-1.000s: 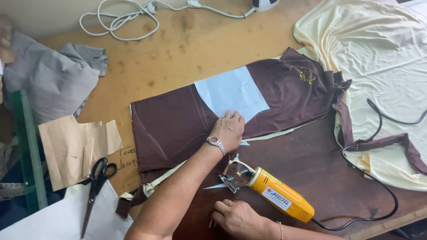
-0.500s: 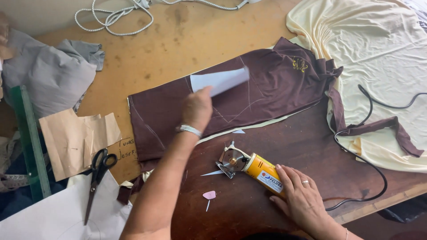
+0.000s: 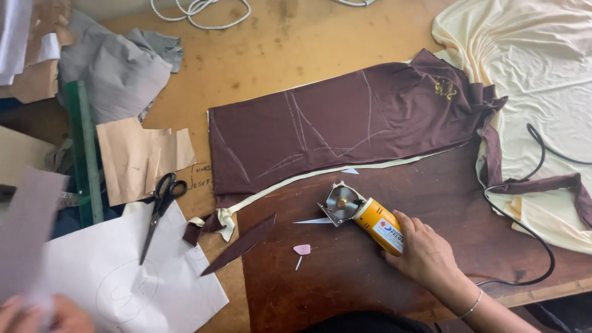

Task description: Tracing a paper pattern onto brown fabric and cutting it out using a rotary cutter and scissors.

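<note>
The rotary cutter (image 3: 364,216), a yellow barrel with a round steel blade, lies on the dark wooden board (image 3: 382,277) with its long axis running from about ten o'clock to four o'clock. The blade end points toward ten o'clock, at the brown fabric (image 3: 345,123) marked with chalk lines; the barrel end points back toward the wrist. The right hand (image 3: 425,253) sits at the four o'clock end, fingers curled loosely round the rear of the barrel, so the blade and most of the yellow body stick out clear of the grip. How firmly the fingers close is hard to judge, since the palm side is hidden. A black cord (image 3: 536,209) loops off at three o'clock.

The left hand (image 3: 37,311) shows only as a blurred patch at the seven o'clock corner, cut off by the edge, pinching a pale sheet (image 3: 28,234) that is smeared by motion. Scissors (image 3: 161,206) lie at nine o'clock of the cutter on white paper (image 3: 129,283). A cream fabric (image 3: 530,61) spreads at one o'clock.
</note>
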